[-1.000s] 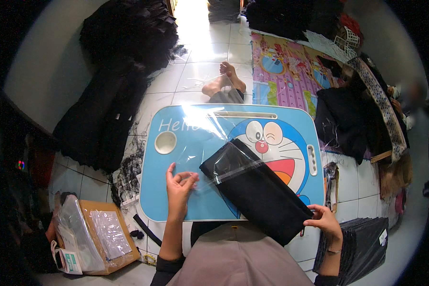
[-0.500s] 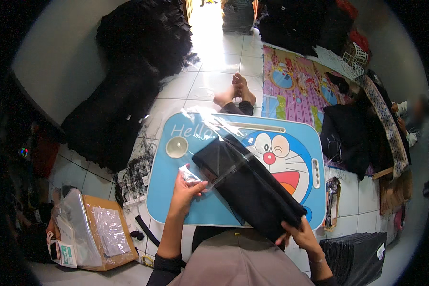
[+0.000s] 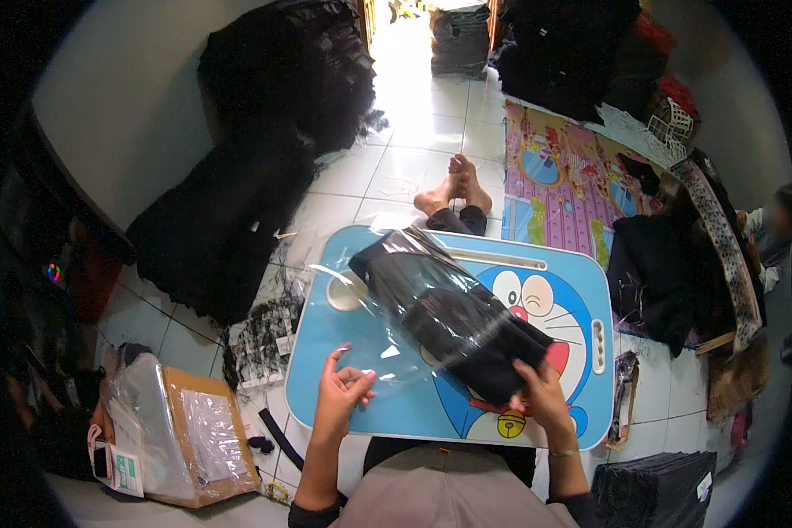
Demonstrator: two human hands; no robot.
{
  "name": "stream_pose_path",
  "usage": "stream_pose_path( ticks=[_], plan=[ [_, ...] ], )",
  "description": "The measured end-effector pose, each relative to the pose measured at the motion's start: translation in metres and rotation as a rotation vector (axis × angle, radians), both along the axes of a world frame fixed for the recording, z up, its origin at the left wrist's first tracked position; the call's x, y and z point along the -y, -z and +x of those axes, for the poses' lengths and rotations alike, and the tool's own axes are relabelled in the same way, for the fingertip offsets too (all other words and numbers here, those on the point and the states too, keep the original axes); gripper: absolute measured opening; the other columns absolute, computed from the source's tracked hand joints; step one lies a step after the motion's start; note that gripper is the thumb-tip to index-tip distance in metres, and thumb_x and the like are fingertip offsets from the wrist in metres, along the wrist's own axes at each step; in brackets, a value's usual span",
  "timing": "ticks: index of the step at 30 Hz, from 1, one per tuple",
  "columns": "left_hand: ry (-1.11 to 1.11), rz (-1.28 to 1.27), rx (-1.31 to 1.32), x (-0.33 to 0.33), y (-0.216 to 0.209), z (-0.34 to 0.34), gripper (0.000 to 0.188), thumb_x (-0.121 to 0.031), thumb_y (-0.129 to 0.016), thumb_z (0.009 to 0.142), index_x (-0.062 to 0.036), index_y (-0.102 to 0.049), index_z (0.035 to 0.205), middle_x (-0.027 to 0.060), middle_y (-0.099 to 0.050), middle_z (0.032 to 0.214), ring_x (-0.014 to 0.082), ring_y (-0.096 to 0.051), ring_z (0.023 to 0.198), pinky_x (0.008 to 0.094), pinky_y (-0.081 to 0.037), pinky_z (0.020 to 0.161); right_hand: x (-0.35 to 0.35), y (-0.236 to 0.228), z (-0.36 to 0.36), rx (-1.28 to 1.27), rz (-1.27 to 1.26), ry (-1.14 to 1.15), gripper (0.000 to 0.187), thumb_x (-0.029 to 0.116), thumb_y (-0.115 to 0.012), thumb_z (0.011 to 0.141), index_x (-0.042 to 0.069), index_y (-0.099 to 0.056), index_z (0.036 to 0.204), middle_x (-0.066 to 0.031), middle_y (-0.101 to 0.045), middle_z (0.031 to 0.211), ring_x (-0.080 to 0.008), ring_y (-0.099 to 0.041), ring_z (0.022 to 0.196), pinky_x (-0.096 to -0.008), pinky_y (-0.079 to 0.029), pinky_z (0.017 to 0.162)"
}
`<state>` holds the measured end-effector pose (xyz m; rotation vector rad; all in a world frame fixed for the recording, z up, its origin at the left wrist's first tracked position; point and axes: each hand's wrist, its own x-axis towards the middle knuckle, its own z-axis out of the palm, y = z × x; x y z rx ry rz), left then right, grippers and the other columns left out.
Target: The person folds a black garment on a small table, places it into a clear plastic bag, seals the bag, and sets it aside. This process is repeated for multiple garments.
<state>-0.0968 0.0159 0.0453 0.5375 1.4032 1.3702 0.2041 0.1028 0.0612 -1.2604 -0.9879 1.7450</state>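
A long, folded black cloth (image 3: 493, 374) slants over the blue lap table (image 3: 326, 409) with a cartoon face on it. A clear plastic bag (image 3: 387, 339) covers its upper part, with one loose side spreading to the left. My right hand (image 3: 544, 400) grips the bare lower end of the cloth, thumb on top. Beside the bag's loose side is my left hand (image 3: 343, 392), its fingers parted and a little curled, with nothing visible between them.
Piles of black cloth (image 3: 229, 211) stand at the left, and more cloth (image 3: 651, 273) lies at the right. A cardboard piece with clear bags (image 3: 207, 431) leans at lower left. A black stack (image 3: 651, 488) sits at lower right. Another person (image 3: 761, 229) is at the far right.
The bag has slid down over more of the cloth. My left hand has let go of the bag's edge and its fingers have parted. The cloth's lower end has shifted up and left.
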Motion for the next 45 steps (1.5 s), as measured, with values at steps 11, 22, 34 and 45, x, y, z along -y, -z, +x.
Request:
stream_pose_path(
  ticks=[11,22,34,45],
  plan=[
    [0.187,-0.055,0.138,0.020,-0.010,0.020,0.089,-0.005,-0.076,0.077,0.0007,-0.018,0.144,0.0136,-0.068,0.084,0.0082,-0.060,0.059,0.0161,-0.044,0.047,0.021,0.015,-0.091,-0.116,0.191,0.069,0.033,0.015,-0.054,0.095,-0.005,-0.048,0.120,-0.0158,-0.064,0.097,-0.0215,-0.067,0.059,-0.0286,-0.056,0.053],
    [-0.134,0.360,-0.722,0.016,0.014,0.097,0.094,-0.013,-0.075,0.080,-0.0122,-0.011,0.148,0.0180,-0.051,0.124,0.0172,-0.060,0.087,0.0355,-0.046,0.079,0.023,0.018,-0.022,-0.068,0.179,0.465,0.037,0.011,-0.058,0.093,0.002,-0.036,0.122,-0.0096,-0.061,0.092,-0.0189,-0.066,0.070,-0.0274,-0.056,0.055],
    [-0.162,0.709,-1.488,0.007,-0.013,0.112,0.020,-0.018,-0.079,0.070,-0.0258,-0.072,0.087,-0.0128,-0.062,0.085,0.0108,-0.051,0.081,0.0362,-0.024,0.090,0.012,0.039,-0.034,0.428,0.477,0.271,0.075,0.017,-0.055,0.092,-0.017,-0.006,0.138,-0.0317,-0.045,0.128,-0.0388,-0.050,0.110,-0.0430,-0.036,0.100],
    [-0.090,0.804,-1.471,0.013,-0.008,0.101,0.025,-0.017,-0.074,0.070,-0.0236,-0.073,0.094,-0.0116,-0.054,0.081,0.0062,-0.052,0.078,0.0349,-0.022,0.082,-0.009,0.025,-0.065,0.886,1.230,-0.500,0.056,0.005,-0.050,0.084,0.001,-0.039,0.139,-0.0183,-0.036,0.147,-0.0339,-0.032,0.138,-0.0484,-0.024,0.114]
  ],
)
